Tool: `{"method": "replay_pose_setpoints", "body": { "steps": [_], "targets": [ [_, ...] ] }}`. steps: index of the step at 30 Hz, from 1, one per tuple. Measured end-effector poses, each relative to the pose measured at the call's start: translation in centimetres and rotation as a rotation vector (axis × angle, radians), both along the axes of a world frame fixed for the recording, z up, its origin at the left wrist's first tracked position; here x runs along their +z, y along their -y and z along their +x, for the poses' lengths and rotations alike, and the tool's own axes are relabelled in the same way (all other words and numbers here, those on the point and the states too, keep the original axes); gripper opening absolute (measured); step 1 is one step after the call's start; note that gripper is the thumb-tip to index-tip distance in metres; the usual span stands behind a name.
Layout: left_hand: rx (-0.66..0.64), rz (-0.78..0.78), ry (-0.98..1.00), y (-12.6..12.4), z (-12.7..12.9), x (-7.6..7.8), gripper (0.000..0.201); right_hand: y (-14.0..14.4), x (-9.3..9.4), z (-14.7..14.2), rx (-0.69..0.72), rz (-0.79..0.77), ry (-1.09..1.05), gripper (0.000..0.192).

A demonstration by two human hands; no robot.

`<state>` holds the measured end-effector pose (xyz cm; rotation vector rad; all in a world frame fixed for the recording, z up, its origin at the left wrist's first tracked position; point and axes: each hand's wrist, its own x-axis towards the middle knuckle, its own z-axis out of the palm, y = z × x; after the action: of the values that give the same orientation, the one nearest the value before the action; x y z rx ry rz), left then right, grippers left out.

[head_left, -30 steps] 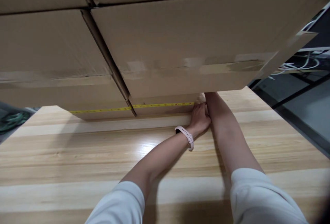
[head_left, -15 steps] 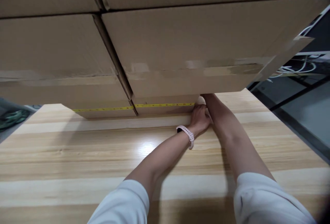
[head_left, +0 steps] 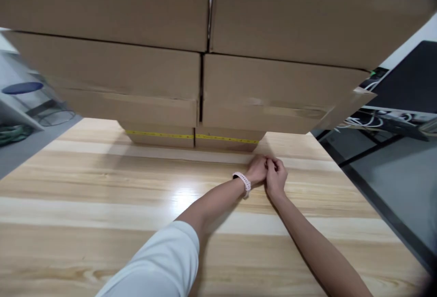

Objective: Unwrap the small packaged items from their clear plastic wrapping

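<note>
- My left hand [head_left: 258, 169] and right hand [head_left: 276, 176] have come back from the bottom corner of the cardboard box [head_left: 239, 83] and now meet on the table [head_left: 102, 187], just in front of that corner and no longer under it.
- A second ago both were pressed against the box's lower edge, at the right end of the yellow tape measure [head_left: 191, 135]; now there is a strip of bare wood between my knuckles and the box.
- The tape measure still runs flat along the foot of the box, from near its left corner to near its right one, so it has not been pulled away with my hands.
- My fingers on both hands are curled in and touching each other. I cannot tell whether they pinch the tape's end or anything else; it is too small and hidden between them.
- The watch band [head_left: 243, 181] on my left wrist lies just above the table.
- My view has swung too: the box's flaps now face me squarely instead of slanting.
- My judgement: the reading along the box's bottom edge looks taken, and my hands are off that corner.
</note>
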<state>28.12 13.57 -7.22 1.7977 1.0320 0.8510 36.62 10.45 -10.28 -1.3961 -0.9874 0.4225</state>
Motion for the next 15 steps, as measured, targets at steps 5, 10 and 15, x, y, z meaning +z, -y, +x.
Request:
{"method": "replay_pose_setpoints", "body": {
  "steps": [5, 10, 15],
  "targets": [
    [-0.033, -0.138, 0.1, 6.3, -8.1, 0.0, 0.017, 5.8, 1.4, -7.0, 0.234, 0.032, 0.18, 0.026],
    [0.044, -0.249, 0.25, 12.7, -18.5, 0.3, 0.033, 9.9, 2.5, -15.9, 0.586, 0.047, 0.307, 0.027],
    [0.45, -0.336, 0.285, 14.7, -28.6, 0.9, 0.013, 11.3, 2.5, -26.0, 0.743, 0.005, 0.192, 0.031]
  ]
}}
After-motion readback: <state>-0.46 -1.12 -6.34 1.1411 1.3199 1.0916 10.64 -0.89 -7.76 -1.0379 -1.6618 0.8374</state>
